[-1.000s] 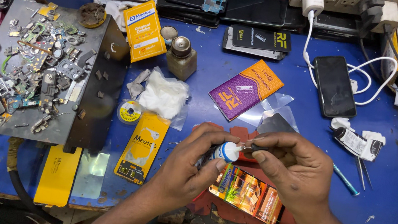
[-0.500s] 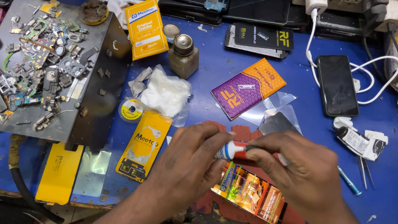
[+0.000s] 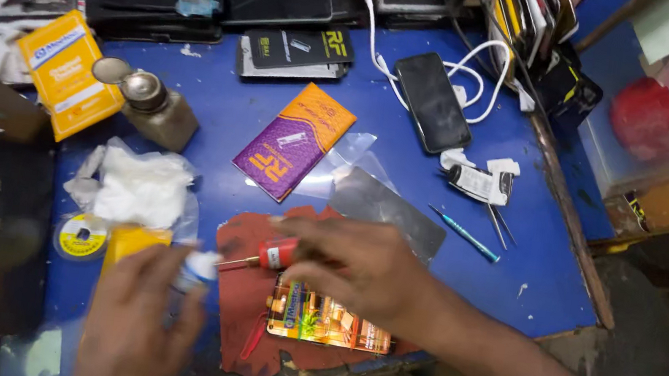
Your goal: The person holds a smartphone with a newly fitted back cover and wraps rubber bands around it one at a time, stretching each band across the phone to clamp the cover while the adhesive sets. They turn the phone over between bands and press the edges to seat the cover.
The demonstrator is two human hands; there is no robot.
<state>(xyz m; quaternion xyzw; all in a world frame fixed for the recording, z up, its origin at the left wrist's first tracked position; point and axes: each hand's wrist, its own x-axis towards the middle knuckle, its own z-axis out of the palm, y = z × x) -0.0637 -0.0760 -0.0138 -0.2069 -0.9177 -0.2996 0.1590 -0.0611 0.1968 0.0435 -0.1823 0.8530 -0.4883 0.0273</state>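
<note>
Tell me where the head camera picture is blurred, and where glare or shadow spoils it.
Head view: motion blur smears the left hand and the small white-capped bottle it holds; the right hand, gripping a red-handled tool, is softer too. Glare whitens the clear plastic sleeve and the metal plate. The far table edge lies in shadow, while the black phone stays sharp.

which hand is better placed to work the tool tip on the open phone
Right, probably. The right hand already grips the red tool just above the open phone; the left hand is off to the side holding a small white bottle.
</note>
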